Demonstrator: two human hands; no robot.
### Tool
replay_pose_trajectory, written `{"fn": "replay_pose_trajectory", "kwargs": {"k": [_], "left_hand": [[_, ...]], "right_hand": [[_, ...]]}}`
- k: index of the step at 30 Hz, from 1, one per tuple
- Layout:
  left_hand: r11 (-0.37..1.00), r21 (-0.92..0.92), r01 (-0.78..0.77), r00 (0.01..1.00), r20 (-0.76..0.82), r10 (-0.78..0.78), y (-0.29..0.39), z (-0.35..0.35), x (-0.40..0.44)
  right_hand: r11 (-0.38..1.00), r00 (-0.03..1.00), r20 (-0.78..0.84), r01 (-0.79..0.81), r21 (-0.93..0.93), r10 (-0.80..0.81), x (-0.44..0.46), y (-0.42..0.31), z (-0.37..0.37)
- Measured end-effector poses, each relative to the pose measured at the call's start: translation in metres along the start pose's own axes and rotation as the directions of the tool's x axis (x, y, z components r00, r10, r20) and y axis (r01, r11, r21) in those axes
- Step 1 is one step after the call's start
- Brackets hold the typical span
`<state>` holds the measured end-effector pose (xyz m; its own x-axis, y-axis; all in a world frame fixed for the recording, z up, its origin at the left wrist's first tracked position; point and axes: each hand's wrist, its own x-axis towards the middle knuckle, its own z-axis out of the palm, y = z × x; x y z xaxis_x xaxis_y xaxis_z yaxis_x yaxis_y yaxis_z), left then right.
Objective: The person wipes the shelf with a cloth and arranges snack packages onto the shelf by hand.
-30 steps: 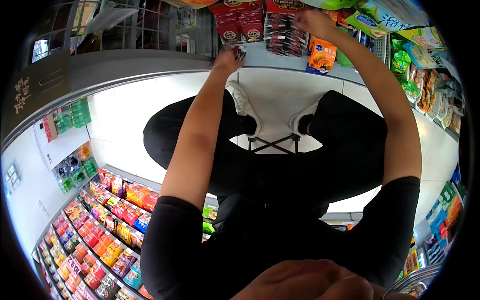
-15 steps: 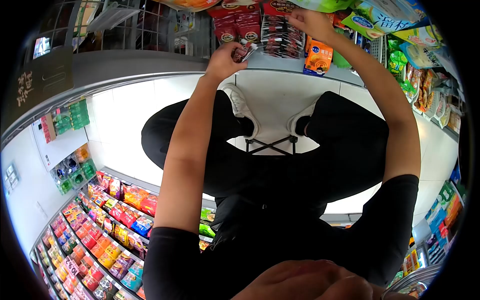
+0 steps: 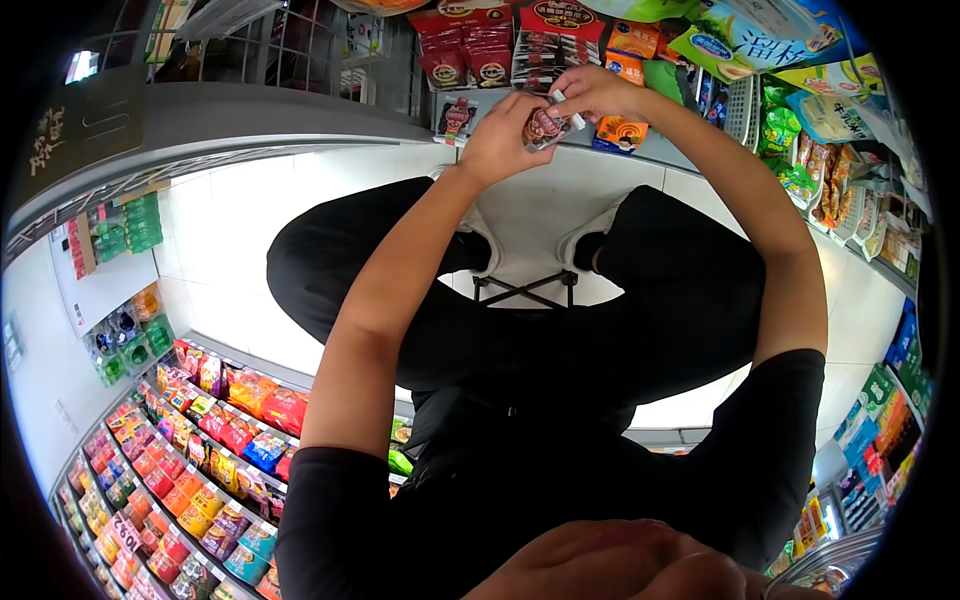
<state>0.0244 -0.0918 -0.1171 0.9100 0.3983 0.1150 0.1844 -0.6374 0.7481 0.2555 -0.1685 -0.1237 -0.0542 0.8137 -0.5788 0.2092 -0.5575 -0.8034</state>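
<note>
My left hand is closed around a small dark-red snack packet with clear, shiny edges, just over the front edge of the shelf. I cannot tell whether more packets lie beneath it. Fingers of my right hand pinch the packet's upper right end. Behind my hands stands a row of matching packets in a red display box. Another dark packet lies flat on the shelf, left of my left hand. An orange packet sits just below my right wrist.
Larger red packets stand at the back left, beside a wire rack. Green and blue snack bags fill the right. My knees flank a folding stool's crossed legs. Stocked shelves stand at the lower left.
My left hand has moved right with the packet, uncovering the dark packet on the shelf. My right hand has come down from the display box and now grips the held packet.
</note>
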Motion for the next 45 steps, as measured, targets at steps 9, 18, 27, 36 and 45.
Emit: {"fn": "replay_pose_trajectory", "kwargs": {"k": [9,18,27,36,45], "left_hand": [[0.996,-0.024,0.081,0.997,0.001,-0.081,-0.007,0.005,-0.005],[0.963,-0.113,0.244,0.968,0.084,-0.236,-0.020,0.009,-0.007],[0.982,0.006,0.186,0.964,0.190,-0.184,-0.025,0.010,-0.013],[0.963,0.108,0.246,0.887,0.377,-0.268,-0.011,0.005,0.004],[0.945,0.202,0.258,0.770,0.547,-0.327,-0.006,0.002,0.076]], "right_hand": [[0.998,0.997,-0.038,-0.062,0.010,0.062,0.005,0.002,-0.006],[0.902,0.785,-0.524,0.427,0.070,-0.331,0.027,0.024,-0.033],[0.666,0.466,-0.596,-0.021,-0.746,-0.653,0.012,0.019,-0.047],[0.639,0.635,-0.479,0.031,-0.768,-0.606,0.029,0.035,-0.050],[0.688,0.691,-0.424,0.148,-0.710,-0.586,0.024,0.007,-0.040]]}}
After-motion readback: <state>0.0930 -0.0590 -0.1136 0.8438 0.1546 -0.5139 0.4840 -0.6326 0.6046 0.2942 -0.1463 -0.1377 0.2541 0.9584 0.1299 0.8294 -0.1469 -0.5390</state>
